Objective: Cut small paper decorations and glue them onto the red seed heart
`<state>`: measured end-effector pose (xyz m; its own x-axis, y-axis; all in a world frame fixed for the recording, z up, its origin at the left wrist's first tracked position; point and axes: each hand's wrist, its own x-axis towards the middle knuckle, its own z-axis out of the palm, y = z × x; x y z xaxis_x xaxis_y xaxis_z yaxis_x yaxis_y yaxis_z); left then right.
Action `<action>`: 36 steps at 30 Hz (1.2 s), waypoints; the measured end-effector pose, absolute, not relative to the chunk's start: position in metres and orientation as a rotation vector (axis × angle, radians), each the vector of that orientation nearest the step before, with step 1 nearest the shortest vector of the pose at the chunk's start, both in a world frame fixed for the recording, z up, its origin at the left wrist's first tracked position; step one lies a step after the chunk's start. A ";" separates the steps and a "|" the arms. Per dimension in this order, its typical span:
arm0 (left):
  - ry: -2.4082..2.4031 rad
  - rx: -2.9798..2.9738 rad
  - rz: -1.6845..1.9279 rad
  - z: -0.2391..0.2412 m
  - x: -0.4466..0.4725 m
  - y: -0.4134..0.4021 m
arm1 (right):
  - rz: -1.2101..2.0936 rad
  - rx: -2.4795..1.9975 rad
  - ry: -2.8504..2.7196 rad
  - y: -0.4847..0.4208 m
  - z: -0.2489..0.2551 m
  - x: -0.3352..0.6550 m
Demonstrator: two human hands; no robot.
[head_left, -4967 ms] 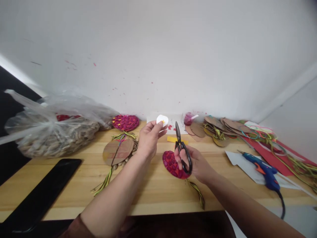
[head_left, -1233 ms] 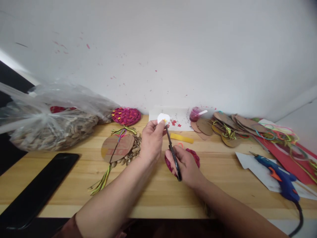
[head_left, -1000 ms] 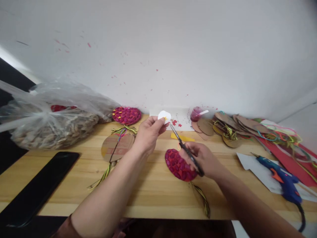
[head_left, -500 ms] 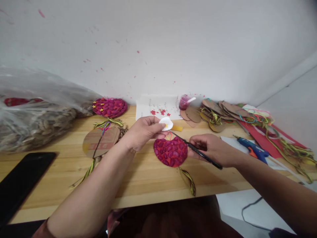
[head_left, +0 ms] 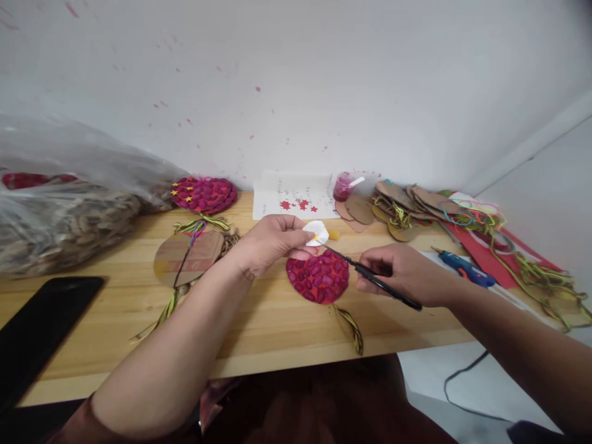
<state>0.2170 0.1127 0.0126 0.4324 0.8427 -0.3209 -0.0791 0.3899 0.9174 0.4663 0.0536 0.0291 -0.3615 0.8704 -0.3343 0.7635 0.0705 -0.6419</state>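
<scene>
My left hand (head_left: 277,242) pinches a small white paper piece (head_left: 318,232) with a bit of yellow at its middle. Black scissors (head_left: 382,282) are in my right hand (head_left: 402,274), their blades pointing left and up to the lower edge of the white piece. Whether the blades are parted I cannot tell. Below both hands lies a round disc covered in magenta shells or seeds (head_left: 319,277), with a yellow-green tassel (head_left: 350,330) at its lower edge. A yellow strip (head_left: 333,235) shows just behind the white piece.
Left are a phone (head_left: 50,333), a clear bag of brown pieces (head_left: 69,228), a cardboard disc (head_left: 187,259) and magenta discs (head_left: 206,195). Behind are paper with red stars (head_left: 272,194) and a cup (head_left: 343,187). Right are cardboard discs (head_left: 411,203) and a glue gun (head_left: 465,269).
Both hands have shifted slightly right, with the white piece and the scissors. The white piece is turned a little and its outline looks more angular. The view has tilted slightly.
</scene>
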 end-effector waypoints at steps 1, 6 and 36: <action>0.942 0.997 0.710 0.013 0.217 0.113 | 1.164 -1.694 -2.192 0.054 0.029 0.467; 0.947 1.007 0.707 0.013 0.217 0.114 | 1.162 -1.705 -2.183 0.054 0.029 0.466; 0.931 0.981 0.731 0.008 0.218 0.115 | 1.038 -1.725 -2.196 0.053 0.027 0.460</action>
<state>0.2178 0.1154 0.0083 0.4275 0.8485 -0.3119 -0.1016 0.3880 0.9161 0.4599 0.0534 0.0274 -0.3207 0.9043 -0.2819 0.7919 0.0927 -0.6035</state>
